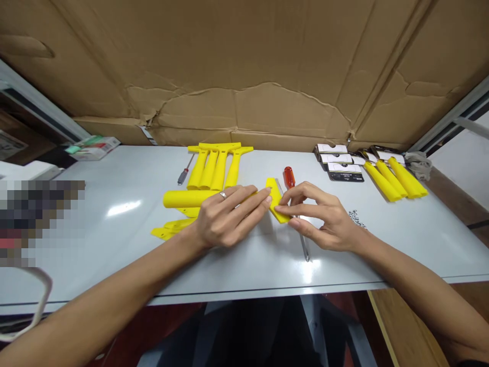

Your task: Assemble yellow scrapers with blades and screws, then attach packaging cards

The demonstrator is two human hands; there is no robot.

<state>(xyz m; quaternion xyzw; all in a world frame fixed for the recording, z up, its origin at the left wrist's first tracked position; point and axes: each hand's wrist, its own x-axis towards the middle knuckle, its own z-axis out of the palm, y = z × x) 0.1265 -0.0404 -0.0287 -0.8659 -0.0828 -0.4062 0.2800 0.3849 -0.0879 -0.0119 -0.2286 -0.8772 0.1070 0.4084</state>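
A yellow T-shaped scraper (187,198) lies on its side across the middle of the table, its round handle pointing left. My left hand (228,216), with a ring on one finger, is closed over the handle near the head. At the right end, the fingers of my right hand (324,216) pinch the scraper's yellow head (277,199). A thin metal blade (280,186) shows along the head's right edge. Beside it, partly behind my right fingers, lies a screwdriver with a red handle (289,176); its shaft points toward me.
Several yellow scrapers (217,168) stand in a row behind, beside a grey screwdriver (183,176). Flat yellow pieces (170,229) lie left of my hand. At right are black-and-white packages (340,165), packed yellow handles (384,178) and small screws (357,219). Cardboard (244,66) walls the back.
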